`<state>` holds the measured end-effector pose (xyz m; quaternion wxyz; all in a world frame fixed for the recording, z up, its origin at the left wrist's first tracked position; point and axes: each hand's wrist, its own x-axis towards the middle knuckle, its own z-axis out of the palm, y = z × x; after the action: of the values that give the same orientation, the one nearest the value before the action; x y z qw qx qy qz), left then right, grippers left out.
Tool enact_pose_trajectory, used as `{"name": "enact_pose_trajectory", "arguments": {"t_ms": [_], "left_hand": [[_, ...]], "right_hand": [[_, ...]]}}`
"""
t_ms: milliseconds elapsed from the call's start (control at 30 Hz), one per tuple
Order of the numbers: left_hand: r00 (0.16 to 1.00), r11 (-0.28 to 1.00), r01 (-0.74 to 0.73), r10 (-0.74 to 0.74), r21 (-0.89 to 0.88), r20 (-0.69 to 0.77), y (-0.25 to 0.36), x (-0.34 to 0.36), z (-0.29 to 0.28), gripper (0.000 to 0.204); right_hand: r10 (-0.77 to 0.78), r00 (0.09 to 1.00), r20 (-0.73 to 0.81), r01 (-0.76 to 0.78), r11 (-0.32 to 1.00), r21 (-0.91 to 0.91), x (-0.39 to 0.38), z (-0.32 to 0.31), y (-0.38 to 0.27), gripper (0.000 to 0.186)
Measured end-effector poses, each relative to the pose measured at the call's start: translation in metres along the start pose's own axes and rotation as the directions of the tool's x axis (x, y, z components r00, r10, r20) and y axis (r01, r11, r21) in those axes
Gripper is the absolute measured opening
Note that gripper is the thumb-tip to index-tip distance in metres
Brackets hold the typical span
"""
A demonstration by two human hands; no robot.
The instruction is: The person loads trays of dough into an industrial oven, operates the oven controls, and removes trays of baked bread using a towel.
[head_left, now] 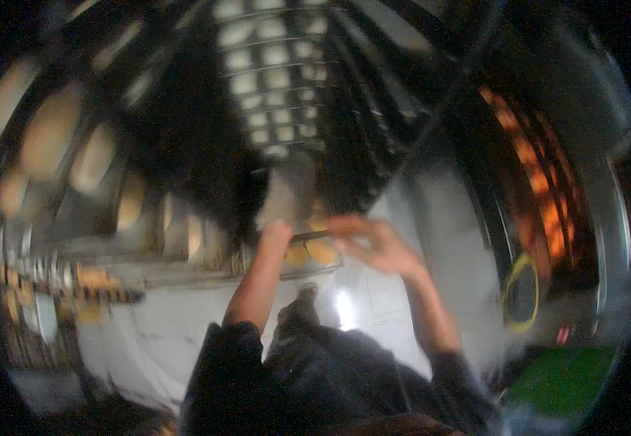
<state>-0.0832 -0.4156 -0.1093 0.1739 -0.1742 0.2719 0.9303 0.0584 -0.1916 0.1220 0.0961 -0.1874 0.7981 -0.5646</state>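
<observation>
The left hand (277, 232) and right hand (373, 243) lie at the 2 ends of a dark bar (309, 236), in front of the body and just beyond 2 round yellow pieces (322, 252). Blur hides whether either hand grasps or only touches it. The step appears to be handling the bar; the next move likely calls for even, 2-handed control.
</observation>
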Motion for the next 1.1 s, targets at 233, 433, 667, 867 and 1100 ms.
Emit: {"name": "enact_pose_trajectory", "arguments": {"t_ms": [233,433,667,867,1100], "left_hand": [[0.887,0.938,-0.332,0.347,-0.101,0.304,0.075,0.027,0.141,0.040],[0.826,0.912,-0.372,0.411,-0.176,0.386,0.155,0.070,0.255,0.032],[0.411,-0.593,-0.179,0.680,0.785,0.608,0.177,0.146,0.288,0.026],[0.694,0.616,-0.695,0.709,0.371,0.122,0.201,0.078,0.336,0.027],[0.658,0.563,-0.753,0.655,0.341,0.372,0.237,0.172,0.290,0.033]], "right_hand": [[-0.051,0.975,-0.217,0.121,0.939,0.323,0.165,0.004,-0.020,0.035],[0.093,0.877,-0.472,0.295,0.671,0.681,0.280,-0.051,-0.049,0.027],[-0.223,0.871,-0.438,0.377,0.874,0.306,0.445,-0.154,0.004,0.024],[0.080,0.774,-0.629,0.433,0.657,0.617,0.481,-0.095,-0.040,0.025],[-0.001,0.688,-0.725,0.499,0.727,0.472,0.473,-0.102,-0.044,0.023]]}}
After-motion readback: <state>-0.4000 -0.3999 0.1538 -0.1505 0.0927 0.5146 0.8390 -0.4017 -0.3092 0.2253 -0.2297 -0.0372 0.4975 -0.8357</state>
